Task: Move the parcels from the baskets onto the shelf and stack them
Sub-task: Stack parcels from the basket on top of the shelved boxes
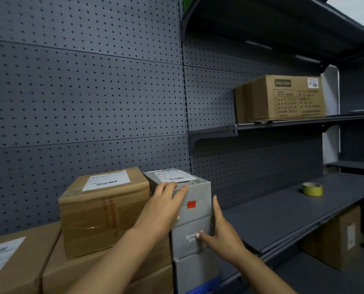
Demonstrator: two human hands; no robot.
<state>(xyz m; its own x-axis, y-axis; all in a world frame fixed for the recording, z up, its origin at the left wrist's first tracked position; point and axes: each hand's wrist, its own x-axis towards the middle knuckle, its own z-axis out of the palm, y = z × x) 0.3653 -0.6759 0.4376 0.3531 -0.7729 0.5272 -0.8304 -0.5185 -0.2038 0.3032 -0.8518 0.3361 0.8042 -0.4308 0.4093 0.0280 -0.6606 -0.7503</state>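
Dark grey pegboard backs a dark metal shelf (293, 211); the tall grey cardboard parcel (194, 228) stands beside a taped brown cardboard parcel (100, 211); left hand (166, 200) lies flat-fingered on its top edge; right hand (221, 232) presses open against its front and side.

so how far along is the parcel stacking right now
Several brown parcels are already stacked at the left, the top brown box on larger cartons. In hand: the left hand and right hand lie with fingers straight on the tall grey parcel, squaring it beside that box. The baskets are out of view, so what is left cannot be told; the shelf to the right holds only a tape roll.
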